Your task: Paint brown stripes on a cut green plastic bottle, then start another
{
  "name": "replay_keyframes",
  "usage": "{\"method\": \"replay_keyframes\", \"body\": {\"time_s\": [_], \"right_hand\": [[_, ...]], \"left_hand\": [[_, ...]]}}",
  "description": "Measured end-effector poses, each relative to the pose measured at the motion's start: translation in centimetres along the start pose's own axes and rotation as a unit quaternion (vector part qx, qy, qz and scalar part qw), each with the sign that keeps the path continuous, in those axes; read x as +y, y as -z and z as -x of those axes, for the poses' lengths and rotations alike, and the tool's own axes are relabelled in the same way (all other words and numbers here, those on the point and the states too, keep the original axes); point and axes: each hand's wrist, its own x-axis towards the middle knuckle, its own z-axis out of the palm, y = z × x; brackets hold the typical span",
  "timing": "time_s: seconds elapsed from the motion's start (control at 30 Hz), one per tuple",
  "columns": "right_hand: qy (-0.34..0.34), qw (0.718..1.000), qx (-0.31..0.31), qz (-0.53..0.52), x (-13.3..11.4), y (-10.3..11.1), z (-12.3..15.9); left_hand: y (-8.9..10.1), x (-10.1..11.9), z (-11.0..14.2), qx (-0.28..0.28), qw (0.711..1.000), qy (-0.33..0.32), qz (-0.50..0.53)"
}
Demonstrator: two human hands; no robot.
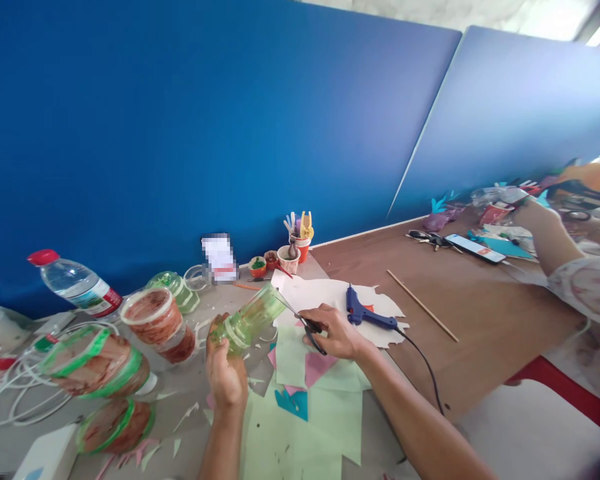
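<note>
My left hand (226, 370) is wrapped round a clear green plastic bottle piece (253, 317), tilted with its cut end up to the right. In my right hand (336, 331) is a pair of scissors (311, 328) with black handles. Their blades point up and left and meet the rim of the plastic piece; whether they bite into it I cannot tell. Below both hands lie pale green paper sheets (320, 427), with pink paper (319, 368) and a blue paper scrap (293, 404) on them.
A blue glue gun (370, 313) with a cord rests on white paper (337, 293). A wooden stick (423, 305) lies to the right. Painted cups (153, 317), a water bottle (83, 287) and white cable (20, 393) crowd the left. At right, another person's arm (547, 233) reaches over the table beside a phone (475, 248).
</note>
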Motion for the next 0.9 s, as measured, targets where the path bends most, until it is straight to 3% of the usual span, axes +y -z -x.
{"method": "replay_keyframes", "body": {"time_s": [0.17,0.37,0.63,0.9], "right_hand": [[0.048,0.998,-0.001,0.038,-0.3,-0.4,0.0],[0.03,0.999,-0.007,0.038,-0.4,-0.5,0.0],[0.005,0.999,-0.013,0.031,-0.9,-0.4,-0.1],[-0.029,0.999,-0.011,-0.03,-0.8,-0.5,0.0]], "left_hand": [[-0.6,0.5,0.2,0.024,1.0,-0.008,-0.001],[-1.1,1.4,0.4,0.04,0.999,0.019,0.009],[-1.3,2.4,0.6,0.067,0.993,-0.037,-0.086],[-0.5,1.3,0.8,0.011,0.998,-0.042,-0.055]]}}
